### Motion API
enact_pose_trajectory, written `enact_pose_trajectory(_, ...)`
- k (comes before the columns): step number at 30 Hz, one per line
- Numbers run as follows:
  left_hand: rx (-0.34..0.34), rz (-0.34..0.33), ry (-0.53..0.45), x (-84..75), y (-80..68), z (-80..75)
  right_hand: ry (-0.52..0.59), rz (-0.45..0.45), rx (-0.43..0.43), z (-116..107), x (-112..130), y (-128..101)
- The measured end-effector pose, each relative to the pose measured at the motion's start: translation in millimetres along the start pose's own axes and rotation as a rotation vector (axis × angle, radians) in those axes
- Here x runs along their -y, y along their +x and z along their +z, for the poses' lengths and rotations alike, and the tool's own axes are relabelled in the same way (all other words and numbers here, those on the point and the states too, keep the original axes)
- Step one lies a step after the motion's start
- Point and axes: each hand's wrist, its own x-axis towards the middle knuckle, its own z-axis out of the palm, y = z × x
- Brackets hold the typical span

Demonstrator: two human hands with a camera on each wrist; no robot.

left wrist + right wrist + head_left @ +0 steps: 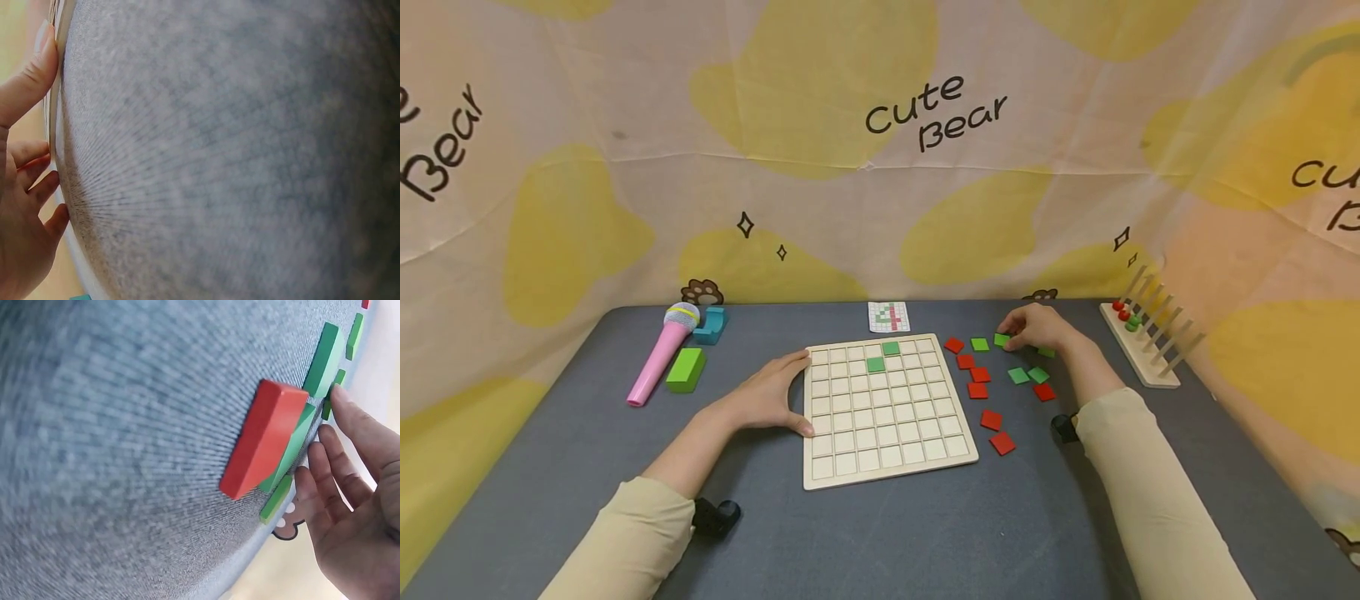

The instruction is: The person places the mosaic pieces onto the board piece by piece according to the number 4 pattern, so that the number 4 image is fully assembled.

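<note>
- Reaching out over the loose tiles, the right hand (1036,327) has its fingertips down on a green tile (1002,339) just right of the board (887,408); whether that is a real pinch, I cannot tell.
- The left hand (772,397) lies open and flat, thumb and fingers against the board's left edge.
- Two green tiles sit in the top rows.
- Risk: the red tiles (976,375) lie close by, so a sweeping wrist could scatter them.
- Risk: ease the left hand's pressure and the board may slide, knocking the seated tiles loose.
</note>
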Motion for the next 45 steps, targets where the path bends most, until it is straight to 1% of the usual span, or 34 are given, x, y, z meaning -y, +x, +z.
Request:
enact_pose_trajectory(8,0.01,-0.009,-0.002,-0.8,-2.0,-2.1,-0.014,0.015,-0.041,3,1,2)
enact_pose_trajectory(15,0.01,-0.012,0.001,-0.2,-1.5,-0.8,0.005,0.015,-0.094,3,4,3)
enact_pose_trajectory(19,0.007,-0.013,-0.005,0.2,-1.5,0.1,0.032,0.001,-0.117,2,10,3)
enact_pose_trajectory(22,-0.003,-0.001,0.0,1.8,-1.0,0.8,0.054,-0.032,-0.147,0,17,3)
enact_pose_trajectory(27,-0.014,0.013,0.008,3.1,-0.5,1.3,0.085,-0.083,-0.196,1,34,5)
enact_pose_trajectory(32,0.003,-0.003,0.009,3.9,-0.1,2.3,0.106,-0.114,-0.227,6,52,10)
enact_pose_trajectory(38,0.007,-0.015,0.005,3.5,-1.7,2.2,0.156,-0.17,-0.208,15,82,16)
enact_pose_trajectory(43,0.01,-0.018,0.007,3.0,-1.8,0.9,0.22,-0.204,-0.168,23,110,19)
enact_pose_trajectory(45,0.011,-0.015,0.008,3.1,-1.7,0.5,0.23,-0.214,-0.152,27,120,20)
